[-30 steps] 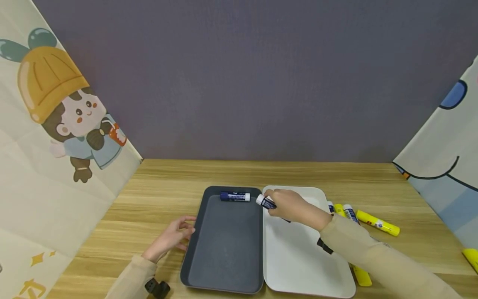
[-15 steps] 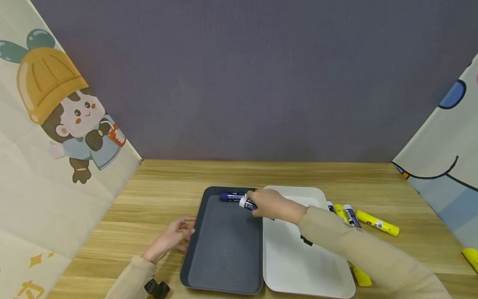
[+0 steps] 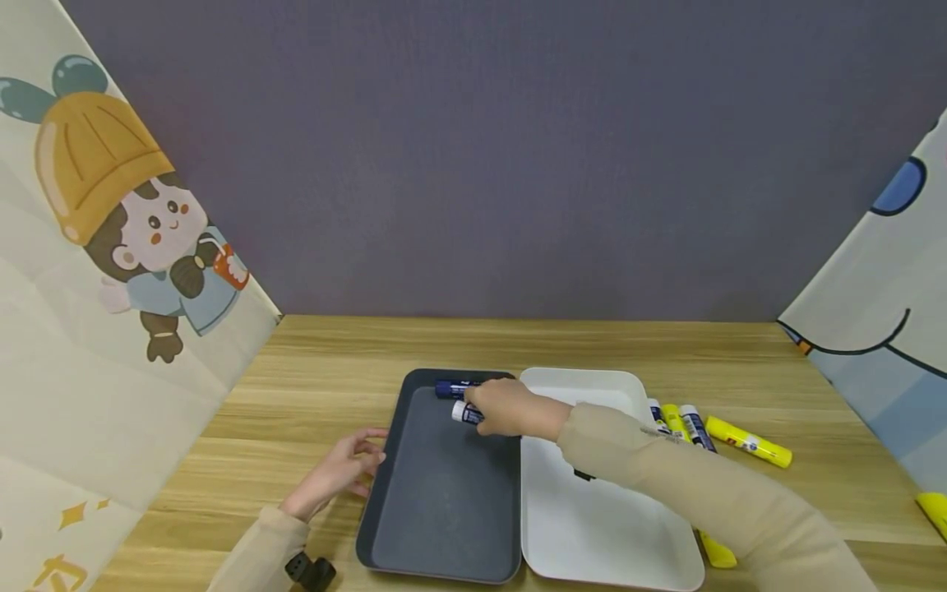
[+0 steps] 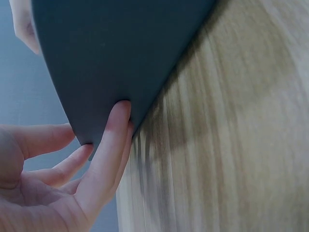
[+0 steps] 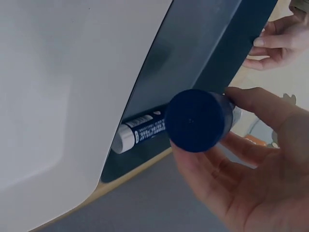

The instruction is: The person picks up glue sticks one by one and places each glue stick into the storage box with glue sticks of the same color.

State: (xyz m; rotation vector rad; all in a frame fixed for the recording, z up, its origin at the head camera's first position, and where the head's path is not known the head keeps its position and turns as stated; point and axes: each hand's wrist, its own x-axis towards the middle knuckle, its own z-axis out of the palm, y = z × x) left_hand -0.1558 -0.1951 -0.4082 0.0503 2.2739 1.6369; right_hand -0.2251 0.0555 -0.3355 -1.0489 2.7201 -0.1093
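Observation:
Over the far end of the dark grey tray (image 3: 444,493), my right hand (image 3: 505,409) grips a dark blue glue stick (image 3: 464,413) with a white end. In the right wrist view the round blue end of this held glue stick (image 5: 193,121) faces the camera, with thumb and fingers around its sides. Another blue glue stick (image 3: 449,389) lies along the tray's far edge, partly hidden by the right hand. My left hand (image 3: 340,464) is at the tray's left side. Its fingertips (image 4: 119,113) touch the outer wall.
A white tray (image 3: 592,526) adjoins the grey one on the right, under my right forearm. Beyond it lie several blue and yellow glue sticks, including a yellow one (image 3: 749,441) set apart. Another yellow object (image 3: 934,514) is at the right edge. A grey panel (image 3: 518,164) stands behind.
My right hand has moved left with the glue stick, from the boundary between the trays to over the grey tray, near the lying glue stick. The left hand has stayed put.

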